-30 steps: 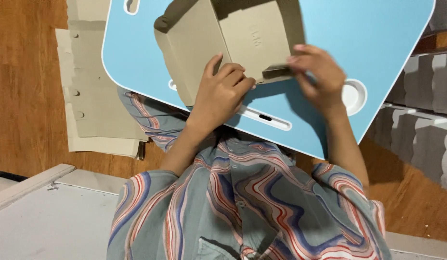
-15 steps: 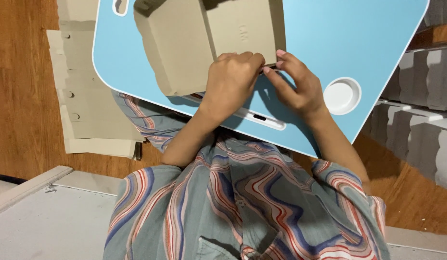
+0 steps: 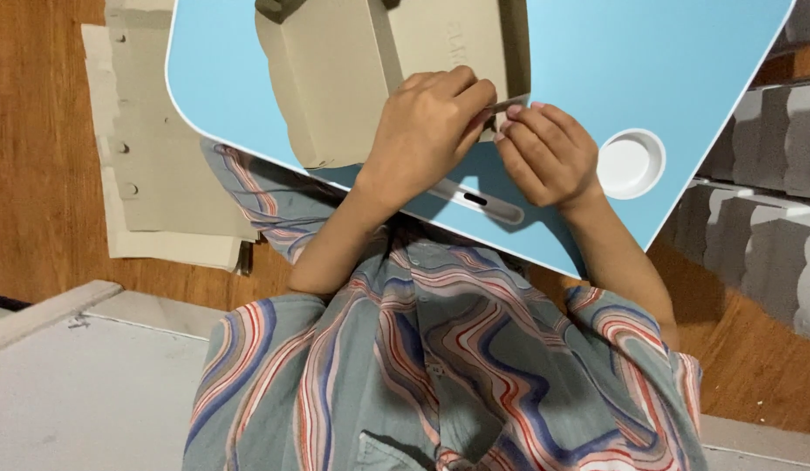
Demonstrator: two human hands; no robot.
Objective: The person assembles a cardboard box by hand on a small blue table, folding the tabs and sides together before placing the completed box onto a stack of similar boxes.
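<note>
Grey-beige cardboard box (image 3: 379,70) lies on the light blue counter (image 3: 666,61), at the counter's near edge, partly folded: side walls stand up, the far end runs out of view. Left hand (image 3: 427,131) rests on the box's near right corner, fingers curled together and pinching a small cardboard flap (image 3: 509,105) there. Right hand (image 3: 544,153), just beside it, fingertips touching the same flap from the counter side; both hands clamped on the flap.

Progress, judged: main body looks formed; this corner flap is not yet seated, so the near end remains unfinished.

Elsewhere: round white cup recess (image 3: 630,163) near the counter's right corner; flat cardboard sheets (image 3: 152,174) on the wooden floor (image 3: 38,131) off the left edge; grey moulded trays (image 3: 762,174) to the right.
</note>
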